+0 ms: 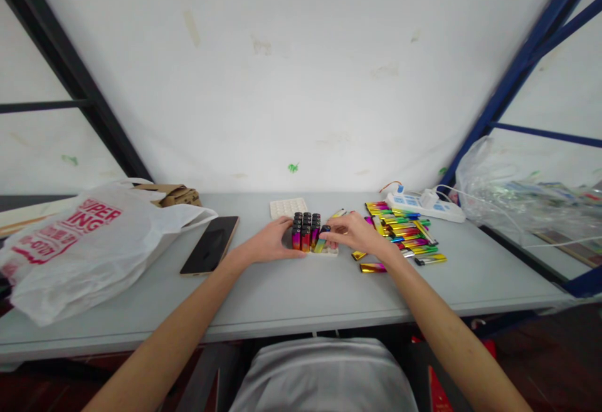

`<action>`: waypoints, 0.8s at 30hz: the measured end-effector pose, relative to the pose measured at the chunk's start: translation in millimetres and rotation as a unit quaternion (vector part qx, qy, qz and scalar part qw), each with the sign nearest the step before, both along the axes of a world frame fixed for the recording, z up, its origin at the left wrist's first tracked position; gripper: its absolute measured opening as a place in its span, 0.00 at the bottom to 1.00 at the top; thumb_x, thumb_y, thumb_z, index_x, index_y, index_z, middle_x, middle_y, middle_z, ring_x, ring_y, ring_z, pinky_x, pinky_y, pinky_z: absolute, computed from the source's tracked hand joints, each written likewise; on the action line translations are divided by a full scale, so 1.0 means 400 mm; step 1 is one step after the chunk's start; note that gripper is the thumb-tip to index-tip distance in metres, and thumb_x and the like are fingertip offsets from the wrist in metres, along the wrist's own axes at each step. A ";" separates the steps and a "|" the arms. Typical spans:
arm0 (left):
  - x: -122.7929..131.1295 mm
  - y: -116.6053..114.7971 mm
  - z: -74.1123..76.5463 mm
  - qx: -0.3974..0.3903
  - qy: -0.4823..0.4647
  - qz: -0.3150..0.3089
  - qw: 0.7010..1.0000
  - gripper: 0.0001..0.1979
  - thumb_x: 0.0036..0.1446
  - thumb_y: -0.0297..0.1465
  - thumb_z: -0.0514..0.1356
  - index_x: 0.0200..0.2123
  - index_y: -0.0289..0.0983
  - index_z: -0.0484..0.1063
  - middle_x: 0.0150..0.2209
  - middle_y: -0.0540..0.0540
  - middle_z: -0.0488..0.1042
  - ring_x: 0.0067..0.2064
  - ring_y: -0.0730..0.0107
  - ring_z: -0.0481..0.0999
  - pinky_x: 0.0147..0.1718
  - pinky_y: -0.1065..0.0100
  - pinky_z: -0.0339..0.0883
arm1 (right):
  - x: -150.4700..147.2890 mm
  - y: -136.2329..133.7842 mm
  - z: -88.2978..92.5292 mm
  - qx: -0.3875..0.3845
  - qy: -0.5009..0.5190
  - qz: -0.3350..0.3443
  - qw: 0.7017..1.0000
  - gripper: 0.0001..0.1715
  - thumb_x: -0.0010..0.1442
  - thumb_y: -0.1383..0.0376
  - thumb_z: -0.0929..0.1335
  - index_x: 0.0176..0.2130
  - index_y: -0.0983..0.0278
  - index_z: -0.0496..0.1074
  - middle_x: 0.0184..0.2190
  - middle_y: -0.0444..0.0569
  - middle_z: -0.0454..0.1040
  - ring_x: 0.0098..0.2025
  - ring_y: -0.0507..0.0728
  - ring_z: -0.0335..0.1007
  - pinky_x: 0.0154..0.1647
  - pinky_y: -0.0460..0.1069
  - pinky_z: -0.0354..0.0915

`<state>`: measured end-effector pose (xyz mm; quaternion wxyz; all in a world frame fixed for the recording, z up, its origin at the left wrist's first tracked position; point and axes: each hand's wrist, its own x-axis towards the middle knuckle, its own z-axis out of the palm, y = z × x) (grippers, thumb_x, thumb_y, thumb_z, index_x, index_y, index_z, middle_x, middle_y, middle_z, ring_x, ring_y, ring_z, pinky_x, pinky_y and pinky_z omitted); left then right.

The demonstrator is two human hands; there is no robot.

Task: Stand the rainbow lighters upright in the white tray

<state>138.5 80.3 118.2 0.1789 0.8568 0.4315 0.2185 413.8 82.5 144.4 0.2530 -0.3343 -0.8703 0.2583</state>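
Several lighters (305,231) with black tops and pink-purple bodies stand upright in rows in a white tray (332,251) at the middle of the table. My left hand (274,241) is curved around the left side of these rows, thumb at the front and fingers behind. My right hand (350,232) pinches a yellow-green lighter (320,244) with a dark top, tilted at the right front of the rows. To the right, a loose pile of shiny multicoloured lighters (409,231) lies on the table, partly behind my right forearm.
A white tray with small holes (288,207) lies behind the rows. On the left are a dark phone (211,246), a white plastic bag (89,242) and brown cardboard (174,195). A white power strip (442,207) with cables and clear plastic wrap (527,192) are at the right.
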 end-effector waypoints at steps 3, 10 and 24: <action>0.001 -0.001 0.001 -0.004 0.000 0.012 1.000 0.40 0.47 0.52 0.72 0.59 0.36 0.72 0.59 0.35 0.75 0.60 0.39 0.74 0.62 0.48 0.67 | -0.003 0.005 -0.011 0.036 -0.013 -0.010 0.999 0.28 0.67 0.44 0.67 0.27 0.61 0.72 0.24 0.46 0.78 0.26 0.54 0.70 0.30 0.47 0.61; -0.002 0.001 -0.003 -0.001 -0.005 0.008 1.000 0.39 0.47 0.53 0.72 0.57 0.37 0.73 0.58 0.37 0.76 0.58 0.41 0.75 0.60 0.50 0.68 | -0.018 0.005 -0.028 0.070 -0.047 0.006 0.996 0.24 0.69 0.47 0.67 0.33 0.62 0.74 0.27 0.46 0.79 0.27 0.54 0.71 0.31 0.46 0.58; -0.004 0.007 -0.003 -0.006 0.023 0.003 1.000 0.41 0.49 0.52 0.71 0.60 0.34 0.70 0.61 0.33 0.73 0.62 0.40 0.72 0.64 0.50 0.64 | 0.028 0.044 -0.019 0.147 -0.096 -0.182 0.967 0.33 0.76 0.48 0.56 0.28 0.62 0.73 0.25 0.49 0.75 0.29 0.55 0.69 0.34 0.49 0.55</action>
